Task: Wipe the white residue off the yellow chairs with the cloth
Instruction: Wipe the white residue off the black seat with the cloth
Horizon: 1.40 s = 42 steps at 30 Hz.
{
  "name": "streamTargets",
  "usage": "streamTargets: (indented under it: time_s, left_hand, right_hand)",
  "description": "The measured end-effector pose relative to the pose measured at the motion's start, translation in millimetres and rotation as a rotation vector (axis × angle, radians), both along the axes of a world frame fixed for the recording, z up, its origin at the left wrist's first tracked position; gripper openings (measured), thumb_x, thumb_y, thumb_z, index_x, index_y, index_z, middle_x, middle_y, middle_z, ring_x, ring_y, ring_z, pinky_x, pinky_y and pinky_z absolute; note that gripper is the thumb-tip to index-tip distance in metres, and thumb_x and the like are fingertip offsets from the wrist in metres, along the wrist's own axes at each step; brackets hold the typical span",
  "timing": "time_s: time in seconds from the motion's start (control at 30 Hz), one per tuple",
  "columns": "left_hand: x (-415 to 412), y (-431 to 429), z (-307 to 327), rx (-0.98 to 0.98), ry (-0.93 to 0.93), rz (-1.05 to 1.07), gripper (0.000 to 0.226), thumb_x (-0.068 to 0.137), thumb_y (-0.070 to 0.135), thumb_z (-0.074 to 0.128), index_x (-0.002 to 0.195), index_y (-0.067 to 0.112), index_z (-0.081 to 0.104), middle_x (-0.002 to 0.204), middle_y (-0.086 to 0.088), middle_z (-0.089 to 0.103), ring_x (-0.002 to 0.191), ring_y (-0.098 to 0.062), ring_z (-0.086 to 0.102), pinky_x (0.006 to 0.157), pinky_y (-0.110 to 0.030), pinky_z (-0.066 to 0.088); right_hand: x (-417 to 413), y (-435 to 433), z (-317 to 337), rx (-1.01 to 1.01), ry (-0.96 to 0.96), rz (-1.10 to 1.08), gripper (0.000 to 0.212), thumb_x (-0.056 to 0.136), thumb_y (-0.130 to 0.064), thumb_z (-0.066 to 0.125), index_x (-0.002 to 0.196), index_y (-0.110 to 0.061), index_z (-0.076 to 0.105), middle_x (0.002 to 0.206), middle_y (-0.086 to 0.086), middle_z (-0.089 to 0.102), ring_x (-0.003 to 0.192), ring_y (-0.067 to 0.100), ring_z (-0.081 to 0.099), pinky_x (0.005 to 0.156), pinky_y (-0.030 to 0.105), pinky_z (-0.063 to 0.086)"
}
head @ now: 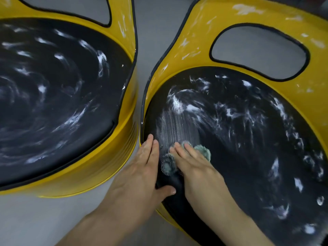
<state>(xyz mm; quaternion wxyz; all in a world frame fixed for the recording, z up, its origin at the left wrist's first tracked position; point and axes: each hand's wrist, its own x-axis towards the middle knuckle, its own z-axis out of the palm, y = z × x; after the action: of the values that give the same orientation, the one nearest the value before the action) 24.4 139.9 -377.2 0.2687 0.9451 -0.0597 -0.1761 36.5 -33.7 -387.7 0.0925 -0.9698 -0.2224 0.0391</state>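
Cloth [204, 153], a grey-green nubby rag, lies bunched on the black seat [248, 166] of the right chair [195, 36], near the seat's front left edge. The right hand [197, 167] presses down on it, its grip spread flat with straight fingers, and tufts of the rag show on both sides of the hand. Just beyond the fingertips runs a band of thin white streaks [177, 126]. The left hand [140, 173] rests just beside, fingers straight along the seat's rim, thumb lying across the seat's front, pinching nothing. White residue [192, 107] smears much of this seat and flecks the yellow back. The left chair [122, 148] stands near on the grey floor [142, 55], its seat pad [53, 96] swirled with white too.
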Motion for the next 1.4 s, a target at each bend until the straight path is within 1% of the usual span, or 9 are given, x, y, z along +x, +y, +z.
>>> streamTargets:
  time_s: [0.17, 0.37, 0.67, 0.83, 0.97, 1.03, 1.13, 1.2, 1.4]
  left_hand:
    - [1.4, -3.7, 1.6, 0.009, 0.025, 0.015, 0.114, 0.089, 0.064, 0.058, 0.153, 0.024, -0.027, 0.153, 0.014, -0.042, 0.147, 0.000, -0.020, 0.115, -0.015, -0.003]
    - [-0.5, -0.4, -0.2, -0.006, 0.022, 0.010, 0.115, 0.086, 0.066, 0.059, 0.154, 0.025, -0.025, 0.154, 0.017, -0.041, 0.148, 0.001, -0.016, 0.113, -0.012, 0.001]
    - [3.7, -11.8, 2.9, -0.004, -0.008, 0.065, 0.113, 0.088, 0.065, 0.058, 0.155, 0.022, -0.023, 0.157, 0.012, -0.036, 0.149, -0.003, -0.017, 0.111, -0.015, -0.005]
    - [15.2, -15.1, 1.8, -0.046, -0.103, 0.054, 0.104, 0.090, 0.064, 0.054, 0.158, 0.021, -0.012, 0.163, 0.011, -0.024, 0.149, -0.002, -0.017, 0.112, -0.015, -0.007]
    - [21.7, -15.7, 3.0, -0.028, -0.108, 0.043, 0.098, 0.093, 0.063, 0.051, 0.159, 0.021, -0.008, 0.163, 0.010, -0.025, 0.149, -0.003, -0.019, 0.112, -0.016, -0.008]
    - [23.3, -17.5, 2.2, -0.022, -0.118, 0.056, 0.096, 0.094, 0.063, 0.049, 0.158, 0.021, -0.010, 0.163, 0.010, -0.025, 0.149, -0.003, -0.019, 0.111, -0.016, -0.009]
    - [23.1, -22.1, 0.2, -0.013, -0.134, 0.073, 0.095, 0.095, 0.062, 0.048, 0.158, 0.022, -0.012, 0.163, 0.010, -0.025, 0.148, -0.003, -0.021, 0.113, -0.018, -0.009]
    - [23.2, -22.8, -1.9, 0.001, -0.142, 0.072, 0.096, 0.095, 0.062, 0.048, 0.157, 0.022, -0.014, 0.162, 0.009, -0.027, 0.148, -0.004, -0.022, 0.114, -0.019, -0.008]
    - [25.2, -15.5, -1.8, 0.011, -0.142, 0.032, 0.093, 0.096, 0.062, 0.046, 0.157, 0.024, -0.014, 0.161, 0.011, -0.028, 0.147, -0.002, -0.023, 0.114, -0.018, -0.010]
  right_hand:
    - [91.4, 33.4, 5.4, -0.032, -0.038, -0.071, 0.063, 0.091, 0.002, 0.044, 0.151, -0.014, 0.037, 0.158, 0.002, 0.034, 0.149, 0.020, 0.021, 0.119, 0.036, 0.026]
    - [-20.7, 1.8, -4.8, 0.015, 0.027, -0.017, 0.062, 0.078, -0.018, 0.037, 0.136, -0.018, 0.060, 0.142, -0.003, 0.056, 0.135, 0.017, 0.050, 0.114, 0.029, 0.033]
    - [105.6, 23.9, 7.2, -0.055, -0.021, -0.092, 0.065, 0.096, 0.000, 0.040, 0.156, -0.019, 0.027, 0.163, -0.001, 0.023, 0.150, 0.019, 0.016, 0.118, 0.036, 0.025]
    - [9.9, -5.7, 7.9, 0.015, 0.006, -0.079, 0.059, 0.087, -0.017, 0.050, 0.145, -0.017, 0.049, 0.151, -0.001, 0.047, 0.141, 0.017, 0.041, 0.107, 0.024, 0.028]
    - [28.3, -12.3, 2.8, -0.071, -0.032, -0.033, 0.078, 0.064, -0.010, 0.085, 0.137, -0.010, 0.057, 0.139, 0.005, 0.058, 0.130, 0.024, 0.055, 0.104, 0.031, 0.039]
    - [74.1, 4.2, 5.8, -0.063, -0.051, -0.057, 0.068, 0.082, -0.005, 0.066, 0.145, -0.013, 0.045, 0.146, 0.003, 0.046, 0.134, 0.024, 0.045, 0.102, 0.034, 0.046]
    - [126.9, 23.1, 11.6, -0.041, -0.066, -0.135, 0.056, 0.093, -0.002, 0.045, 0.147, -0.014, 0.038, 0.146, 0.002, 0.040, 0.134, 0.025, 0.039, 0.091, 0.031, 0.037]
    - [120.0, 20.6, 8.0, -0.010, -0.070, -0.117, 0.058, 0.094, -0.001, 0.043, 0.151, -0.014, 0.035, 0.153, 0.002, 0.037, 0.142, 0.023, 0.031, 0.105, 0.031, 0.034]
    - [39.3, -9.7, 4.6, 0.022, 0.010, -0.056, 0.068, 0.086, -0.004, 0.065, 0.150, -0.014, 0.042, 0.155, 0.002, 0.041, 0.147, 0.020, 0.031, 0.113, 0.026, 0.020]
